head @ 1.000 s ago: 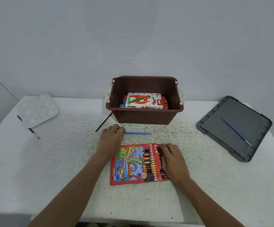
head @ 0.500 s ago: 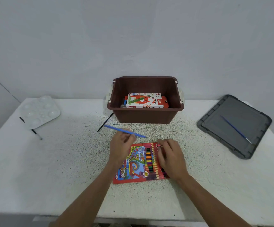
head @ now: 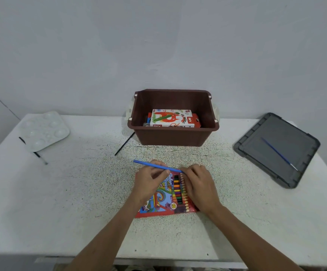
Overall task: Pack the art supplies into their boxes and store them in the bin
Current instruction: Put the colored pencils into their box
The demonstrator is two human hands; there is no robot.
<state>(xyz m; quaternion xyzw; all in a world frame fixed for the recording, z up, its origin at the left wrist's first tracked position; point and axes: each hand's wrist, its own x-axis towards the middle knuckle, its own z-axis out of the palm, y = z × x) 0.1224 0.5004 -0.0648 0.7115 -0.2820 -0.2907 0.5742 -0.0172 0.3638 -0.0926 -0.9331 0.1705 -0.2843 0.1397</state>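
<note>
A red colour-pencil box lies flat on the table in front of me, its window showing several pencils. My left hand pinches a blue pencil above the box's left part; the pencil's tip points at the box's top right corner. My right hand rests on the box's right side, fingers curled at that corner. Behind stands the brown bin with an oil pastels box inside.
The bin's grey lid lies at the right with a blue paintbrush on it. A white palette sits at the far left over a black brush. Another black brush lies left of the bin.
My left hand picked the blue pencil off the table and carried it right and toward me, over the box. My right hand shifted up to the box's top right corner.
</note>
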